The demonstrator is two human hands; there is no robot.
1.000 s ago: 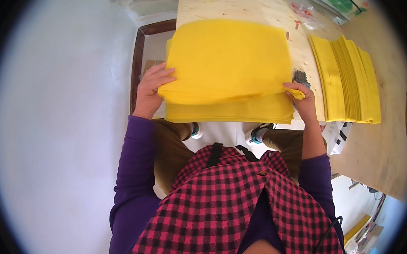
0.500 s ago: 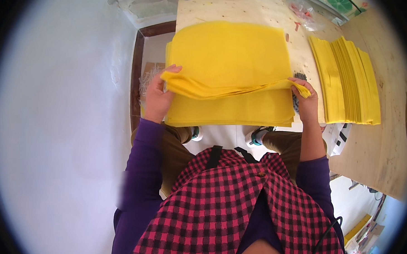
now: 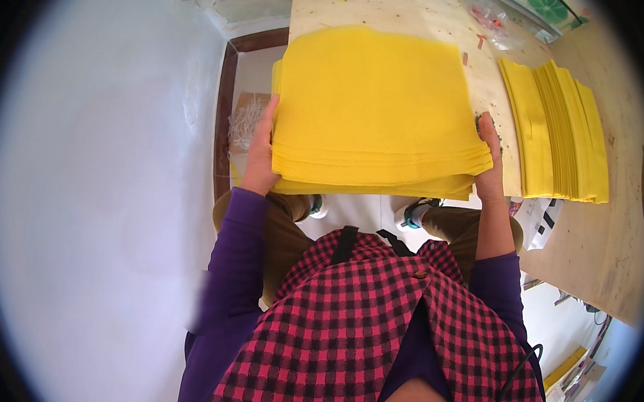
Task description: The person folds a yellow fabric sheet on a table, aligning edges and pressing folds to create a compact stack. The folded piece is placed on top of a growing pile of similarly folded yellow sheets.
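Note:
A stack of yellow fabric sheets (image 3: 375, 102) lies in front of me on the wooden table. The near edges of its upper sheets lie stepped, one behind another, and more yellow sheets show below them. My left hand (image 3: 261, 157) is flat along the stack's left side, fingers stretched out and pointing away from me. Against the right side, near the front corner, rests my right hand (image 3: 488, 161), its fingers straight too. Neither hand is wrapped round the fabric; the inner sides of both are partly hidden.
A second pile of folded yellow fabric (image 3: 556, 133) stands at the right of the wooden table (image 3: 400, 7). A clear plastic bag (image 3: 492, 25) lies at the far right. Left of the table are a cardboard box with pale shreds (image 3: 249, 121) and the white wall (image 3: 105, 174).
The raised near edge of the upper sheets, pinched at both corners before, now lies down on the stack. Both hands have let go of the corners and straightened along its sides.

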